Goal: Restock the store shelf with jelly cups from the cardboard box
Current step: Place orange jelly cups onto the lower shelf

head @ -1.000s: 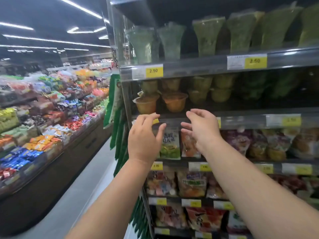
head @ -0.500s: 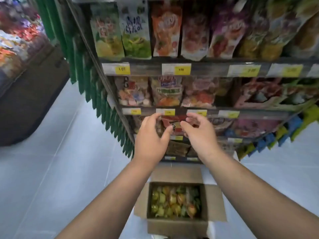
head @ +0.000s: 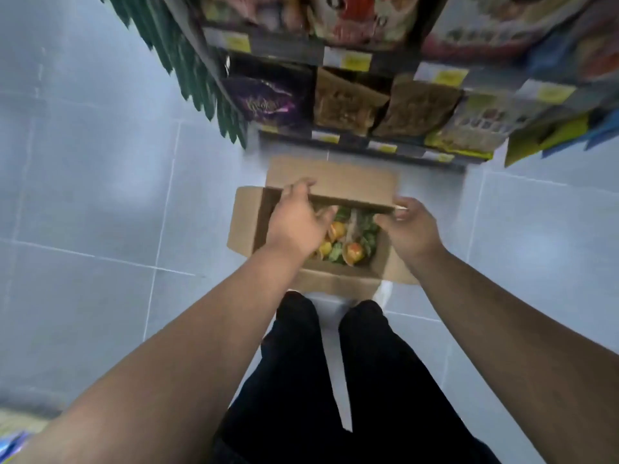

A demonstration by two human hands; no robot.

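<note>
grey tiled floor [head: 100,195] fills the view, and on it, at twelve o'clock from the person's feet, sits the open cardboard box [head: 338,279] with the jelly cups [head: 351,251] packed inside, orange, yellow and green. a second ago both hands were up at the cup shelf; gaze and arms have since dropped to the box, so i judge one placement is done and the next pick is starting.

the left hand [head: 296,226] is over the nine o'clock half of the opening, fingers loosely spread and dipping toward the cups, with nothing held that i can see. the right hand [head: 410,229] is at the three o'clock rim, fingers curled by the corner of the far flap [head: 331,179]. blur hides whether it pinches the card or only touches it.

that far flap leans over the twelve o'clock edge and narrows the opening. the side flap [head: 244,216] at nine o'clock lies outward. just beyond, at twelve, the bottom shelf [head: 368,145] with its snack bags [head: 345,102] stands near the box. black trousers [head: 301,363] close the six o'clock side. tiles run wide at nine and three o'clock, so straight up and toward the body looks the freest way out.
</note>
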